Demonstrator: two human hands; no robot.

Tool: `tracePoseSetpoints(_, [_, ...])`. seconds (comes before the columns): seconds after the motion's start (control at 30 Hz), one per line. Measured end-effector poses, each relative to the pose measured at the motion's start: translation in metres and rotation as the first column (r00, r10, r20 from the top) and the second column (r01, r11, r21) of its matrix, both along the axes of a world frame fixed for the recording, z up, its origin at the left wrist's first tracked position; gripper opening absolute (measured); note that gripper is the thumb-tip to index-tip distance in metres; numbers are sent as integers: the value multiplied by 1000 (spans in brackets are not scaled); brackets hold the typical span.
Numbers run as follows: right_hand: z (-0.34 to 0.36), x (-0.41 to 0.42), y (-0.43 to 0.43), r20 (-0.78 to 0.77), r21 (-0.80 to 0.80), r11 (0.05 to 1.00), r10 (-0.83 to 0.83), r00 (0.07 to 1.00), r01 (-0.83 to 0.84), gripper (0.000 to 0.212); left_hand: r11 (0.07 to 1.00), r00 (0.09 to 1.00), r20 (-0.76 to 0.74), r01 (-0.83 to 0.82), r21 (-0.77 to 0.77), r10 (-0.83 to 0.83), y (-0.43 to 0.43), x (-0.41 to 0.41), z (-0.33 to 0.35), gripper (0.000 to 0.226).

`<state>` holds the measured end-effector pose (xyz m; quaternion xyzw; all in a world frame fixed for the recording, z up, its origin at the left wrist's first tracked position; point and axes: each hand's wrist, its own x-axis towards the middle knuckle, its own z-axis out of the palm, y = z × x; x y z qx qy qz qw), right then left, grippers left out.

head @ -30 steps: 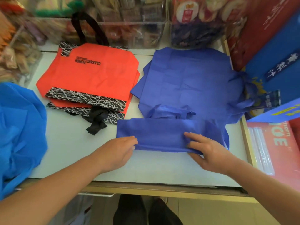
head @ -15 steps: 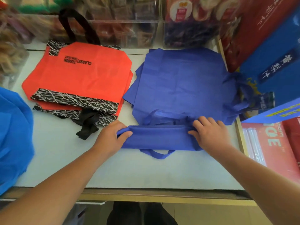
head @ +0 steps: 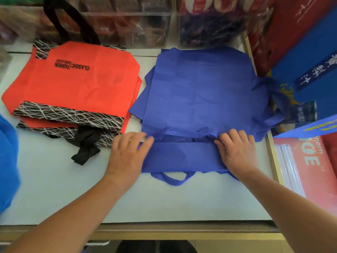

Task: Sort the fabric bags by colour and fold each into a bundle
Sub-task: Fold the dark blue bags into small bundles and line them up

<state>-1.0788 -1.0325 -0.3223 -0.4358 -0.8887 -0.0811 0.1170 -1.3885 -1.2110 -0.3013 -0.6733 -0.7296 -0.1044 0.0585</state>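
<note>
A folded blue bag [head: 182, 156] is lying as a narrow flat strip, with 1 handle loop [head: 171, 180] sticking out from its near edge. Its far edge is touching a flat stack of blue bags [head: 197, 92]. To the left, 2 orange bags [head: 82, 84] with black-and-white bands are lying stacked and slightly offset, their black handles [head: 85, 148] trailing nearer.

The single head-worn camera looked forward and steeply down onto the table [head: 54, 189] from close above its near edge, its wide angle bowing straight edges. The left hand [head: 127, 154] and right hand [head: 237, 152] sat near mid-frame, and what looked like clear bins [head: 127, 24], blurred, lined the top.
</note>
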Motion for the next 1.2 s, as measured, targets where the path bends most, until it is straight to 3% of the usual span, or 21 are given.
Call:
tracePoseSetpoints(0.07, [0, 1, 0, -28, -5, 1000, 15, 999, -15, 26, 980, 980, -26, 199, -9, -199, 7, 15, -3, 46])
tracePoseSetpoints(0.17, [3, 1, 1, -67, -31, 999, 6, 998, -8, 30, 945, 952, 96, 300, -130, -289, 18, 21, -9, 48])
tracePoseSetpoints(0.27, [1, 0, 0, -70, -52, 999, -11, 997, 8, 34, 921, 956, 187, 273, -277, -227, 20, 23, -10, 60])
tracePoseSetpoints(0.33, [7, -1, -1, -82, -64, 997, -46, 996, 41, 34, 908, 973, 137, 225, -352, -188, 22, 23, -14, 70])
tracePoseSetpoints(0.4, [17, -3, -10, -127, 0, 997, -77, 989, 78, 21, 905, 983, 82, 182, -385, -163, 23, 25, -18, 72])
tracePoseSetpoints(0.47, [29, -12, -28, -187, 67, 998, 19, 982, -7, 3, 901, 985, 50, 169, -399, -163, 24, 27, -20, 73])
tracePoseSetpoints(0.5, [32, -20, -38, -190, 57, 995, 97, 977, -88, 10, 899, 986, 41, 166, -405, -163, 23, 26, -21, 73])
tracePoseSetpoints(0.57, [30, -33, -52, -129, -52, 978, 196, 972, -204, 28, 896, 984, 32, 171, -410, -173, 23, 25, -23, 74])
tracePoseSetpoints(0.7, [11, -34, -45, 7, -244, 961, 138, 990, -132, 55, 898, 982, 55, 188, -398, -181, 24, 24, -24, 74])
tracePoseSetpoints(0.9, [0, -32, -41, 116, -270, 957, 142, 983, -106, 57, 924, 958, 192, 261, -281, -212, 21, 14, -22, 62])
tracePoseSetpoints(0.97, [-2, -31, -39, 150, -267, 959, 134, 980, -91, 56, 957, 963, 226, 198, -214, -149, 12, 5, -23, 57])
tracePoseSetpoints(1.2, [7, -42, -48, 239, -234, 971, 103, 966, -45, 53, 983, 990, 135, 56, -176, -33, -18, -5, -20, 51])
